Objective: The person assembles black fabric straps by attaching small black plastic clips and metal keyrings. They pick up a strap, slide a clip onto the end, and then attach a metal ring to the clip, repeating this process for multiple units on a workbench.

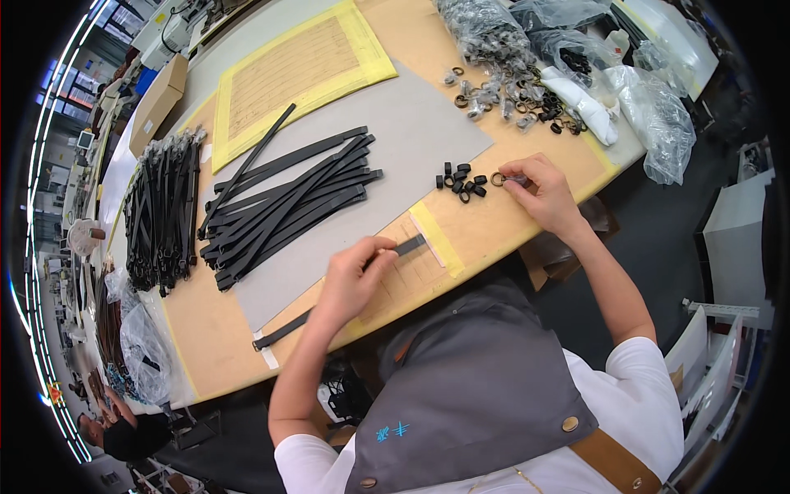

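Observation:
A black strap (284, 329) lies along the near edge of the table, over a yellow-taped board with drawn lines. My left hand (355, 276) is closed on it by thumb and fingers near its right end. To the right, my right hand (539, 193) pinches a small ring-shaped buckle (498, 179), partly hidden by the fingertips. Just left of that hand sits a small cluster of black strap loops (462, 181). Beyond my left hand, a loose pile of black straps (288, 202) rests on a grey sheet (411, 123).
A bundle of black straps with wrapped metal ends (164, 210) lies at the left. Buckles and plastic bags (658, 119) crowd the far right. A yellow-edged board (300, 78) and a cardboard box (159, 104) stand farther back. Another person (123, 428) is at lower left.

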`<state>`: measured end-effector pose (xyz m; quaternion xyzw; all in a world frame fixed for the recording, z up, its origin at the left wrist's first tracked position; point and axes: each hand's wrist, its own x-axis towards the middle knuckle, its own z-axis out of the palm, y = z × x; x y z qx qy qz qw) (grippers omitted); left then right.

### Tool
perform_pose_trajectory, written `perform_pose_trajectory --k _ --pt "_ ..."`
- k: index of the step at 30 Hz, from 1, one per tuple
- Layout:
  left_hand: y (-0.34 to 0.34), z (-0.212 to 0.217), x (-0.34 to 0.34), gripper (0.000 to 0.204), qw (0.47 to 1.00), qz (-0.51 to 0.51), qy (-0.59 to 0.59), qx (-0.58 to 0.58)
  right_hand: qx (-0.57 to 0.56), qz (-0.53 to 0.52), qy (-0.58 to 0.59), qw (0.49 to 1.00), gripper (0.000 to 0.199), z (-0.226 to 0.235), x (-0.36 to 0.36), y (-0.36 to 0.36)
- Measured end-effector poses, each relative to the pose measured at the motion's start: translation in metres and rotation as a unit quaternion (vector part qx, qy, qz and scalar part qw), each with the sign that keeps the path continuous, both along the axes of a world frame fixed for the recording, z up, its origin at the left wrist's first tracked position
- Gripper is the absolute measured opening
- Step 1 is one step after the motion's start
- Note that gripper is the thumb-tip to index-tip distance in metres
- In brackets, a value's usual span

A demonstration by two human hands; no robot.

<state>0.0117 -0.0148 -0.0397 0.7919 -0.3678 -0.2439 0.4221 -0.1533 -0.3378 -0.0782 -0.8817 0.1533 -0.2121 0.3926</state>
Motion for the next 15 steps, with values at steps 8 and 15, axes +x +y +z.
perform_pose_trajectory --k 8,15 --pt "-0.013 -0.017 -0.019 0.026 0.996 -0.012 -0.021 -0.087 0.000 -0.017 -0.005 1.000 0.022 -0.003 -0.008 0.002" --pt "-0.015 -0.017 -0.022 0.027 0.997 0.002 -0.019 -0.068 -0.023 -0.007 -0.033 0.999 0.019 -0.004 -0.010 0.004"
